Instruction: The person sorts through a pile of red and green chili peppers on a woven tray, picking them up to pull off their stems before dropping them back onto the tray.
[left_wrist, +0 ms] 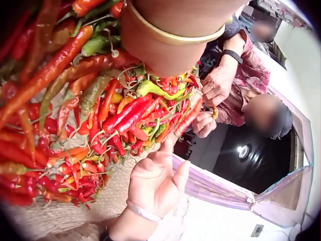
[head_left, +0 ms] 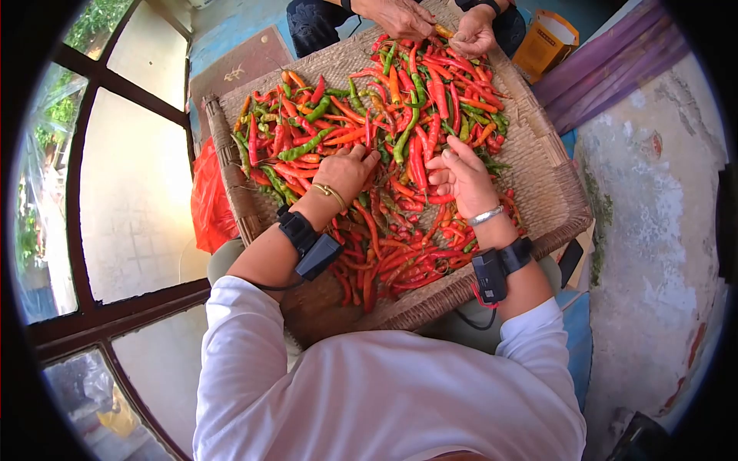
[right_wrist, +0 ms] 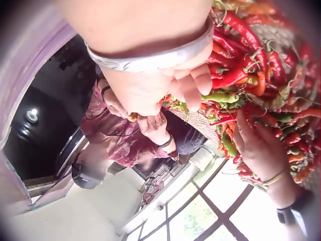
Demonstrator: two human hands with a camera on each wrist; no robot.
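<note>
Red, orange and green chili peppers (head_left: 438, 96) lie heaped on a woven tray (head_left: 538, 146). My left hand (head_left: 342, 177) is low over the left part of the heap, palm down, and pinches a slim red pepper (head_left: 367, 129) at its fingertips; the right wrist view shows this hand (right_wrist: 263, 150) from the side. To the right, my right hand (head_left: 467, 180) hovers over the peppers, palm turned inward, fingers loosely bent and holding nothing. The left wrist view shows its bare palm (left_wrist: 153, 183).
Across the tray another person's hands (head_left: 465, 31) hold a yellowish pepper (head_left: 443, 31). A red plastic bag (head_left: 209, 200) hangs by the tray's left edge, beside a window. An orange box (head_left: 544, 44) and purple curtain (head_left: 607, 69) are at the upper right.
</note>
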